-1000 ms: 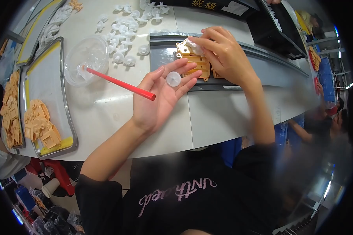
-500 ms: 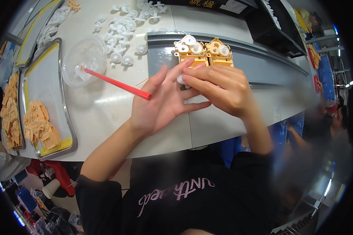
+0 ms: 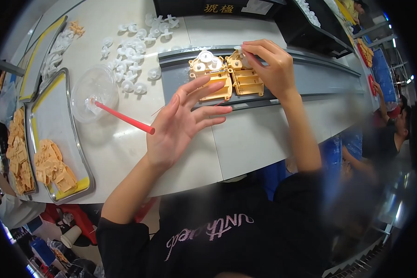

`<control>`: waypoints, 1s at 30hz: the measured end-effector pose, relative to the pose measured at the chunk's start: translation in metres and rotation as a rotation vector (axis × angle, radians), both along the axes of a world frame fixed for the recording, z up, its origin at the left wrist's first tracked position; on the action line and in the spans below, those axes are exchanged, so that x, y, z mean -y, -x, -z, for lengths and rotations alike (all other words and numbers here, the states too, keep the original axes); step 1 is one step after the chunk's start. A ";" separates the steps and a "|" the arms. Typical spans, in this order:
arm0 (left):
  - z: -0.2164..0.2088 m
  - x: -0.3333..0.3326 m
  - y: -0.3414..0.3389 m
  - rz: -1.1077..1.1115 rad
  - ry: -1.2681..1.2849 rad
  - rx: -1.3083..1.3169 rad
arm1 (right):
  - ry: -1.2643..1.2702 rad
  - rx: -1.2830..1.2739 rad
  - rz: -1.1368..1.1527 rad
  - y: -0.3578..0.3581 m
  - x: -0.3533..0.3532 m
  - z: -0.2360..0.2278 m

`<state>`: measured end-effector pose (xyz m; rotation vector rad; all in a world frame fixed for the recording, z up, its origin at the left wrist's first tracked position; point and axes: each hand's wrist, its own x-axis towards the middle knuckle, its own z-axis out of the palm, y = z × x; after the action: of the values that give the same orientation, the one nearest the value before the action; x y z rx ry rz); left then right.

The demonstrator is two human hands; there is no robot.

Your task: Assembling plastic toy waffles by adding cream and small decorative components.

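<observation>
A grey rail lies across the bench, and two yellow housings rest on it side by side, near its left end. The left housing carries white gears at its far end; the right housing stands just beside it, its open compartments toward the near edge of the rail.

The right hand is above the rail, thumb and forefinger closed together on a small white part at the far end of the right housing. The fingers hide most of that part, so whether it touches the housing cannot be told. The left hand is at the near side of the rail, open with the fingers spread and the palm turned up; nothing shows in its grasp. Two of its fingertips overlap the left housing in this view; contact is unclear.

Left of the rail stands a clear bowl with a red stick leaning out of it, the free end close to the left wrist. Loose white pieces lie scattered just beyond the rail's left end. Farther left of the rail is a metal tray holding yellow parts. Beyond the rail sit a black box and, toward its right, a black bin with white contents.
</observation>
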<state>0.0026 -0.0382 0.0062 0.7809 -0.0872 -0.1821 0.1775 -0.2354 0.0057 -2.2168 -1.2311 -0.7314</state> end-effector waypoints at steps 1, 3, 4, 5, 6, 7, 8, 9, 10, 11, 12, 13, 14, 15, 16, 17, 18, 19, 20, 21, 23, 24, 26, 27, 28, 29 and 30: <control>0.001 0.000 0.000 0.005 -0.005 -0.001 | 0.020 0.001 0.007 0.000 -0.001 0.000; 0.003 0.000 0.001 -0.013 0.002 -0.003 | 0.020 0.003 0.004 0.001 -0.002 0.001; 0.003 0.000 0.001 -0.011 -0.001 -0.003 | 0.025 0.007 -0.005 0.001 -0.003 0.001; 0.003 -0.001 0.001 -0.014 -0.003 0.002 | 0.023 0.008 -0.003 0.001 -0.003 0.001; 0.003 -0.001 0.001 -0.019 -0.003 0.007 | 0.044 0.003 0.006 0.002 -0.003 0.002; 0.004 -0.001 0.001 -0.018 -0.004 0.007 | 0.066 -0.001 0.014 0.002 -0.003 0.002; 0.005 0.000 0.000 -0.019 0.001 0.007 | 0.066 -0.001 0.015 0.003 -0.002 0.001; 0.005 0.000 0.000 -0.024 0.004 0.006 | 0.097 -0.021 0.023 0.003 -0.001 -0.001; 0.005 -0.001 0.000 -0.027 0.002 0.004 | 0.129 -0.041 0.030 0.004 0.000 -0.003; 0.005 -0.001 0.001 -0.026 0.000 0.007 | 0.127 -0.043 0.028 0.005 -0.001 -0.006; 0.005 -0.001 0.001 -0.023 0.000 0.011 | 0.171 -0.052 0.019 0.006 0.000 -0.009; 0.005 -0.001 0.001 -0.024 0.000 0.011 | 0.214 -0.061 0.010 0.007 0.000 -0.012; 0.006 -0.001 0.001 -0.022 0.005 0.014 | 0.215 -0.061 0.009 0.008 0.000 -0.014; 0.007 -0.001 0.000 -0.020 0.009 0.017 | 0.240 -0.079 -0.003 0.008 0.000 -0.016; 0.007 -0.001 0.000 -0.021 0.010 0.018 | 0.265 -0.096 -0.016 0.008 0.001 -0.018; 0.007 -0.001 -0.001 -0.023 0.014 0.008 | 0.266 -0.095 -0.017 0.008 0.002 -0.019; 0.007 -0.001 -0.002 -0.026 0.017 -0.002 | 0.283 -0.124 -0.023 0.008 0.003 -0.020; 0.007 -0.001 -0.003 -0.027 0.018 0.000 | 0.299 -0.152 -0.029 0.008 0.005 -0.021; 0.007 -0.001 -0.004 -0.028 0.015 0.001 | 0.300 -0.149 -0.031 0.008 0.005 -0.022; 0.007 -0.001 -0.004 -0.028 0.013 0.001 | 0.281 -0.188 -0.036 0.008 0.006 -0.023; 0.005 -0.001 -0.004 -0.028 0.013 0.002 | 0.263 -0.218 -0.047 0.009 0.006 -0.024; 0.003 -0.004 -0.004 -0.039 0.005 0.001 | 0.205 -0.217 -0.083 0.009 0.001 -0.023; 0.005 -0.008 0.001 -0.053 0.001 0.007 | 0.138 -0.197 -0.150 0.006 -0.009 -0.031; 0.005 -0.009 0.000 -0.041 0.010 0.011 | 0.023 -0.203 -0.097 0.001 -0.010 -0.042; 0.005 -0.009 -0.001 -0.041 0.014 0.003 | -0.097 -0.210 -0.046 -0.005 -0.009 -0.053; 0.005 -0.009 -0.001 -0.037 0.008 0.003 | -0.192 -0.166 -0.067 -0.027 -0.013 -0.061; 0.008 -0.008 -0.001 -0.041 0.009 0.003 | -0.253 -0.229 -0.045 -0.051 -0.025 -0.065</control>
<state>0.0034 -0.0297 -0.0016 0.7731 -0.0750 -0.1419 0.2289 -0.2104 0.0711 -1.9961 -1.0130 -0.5625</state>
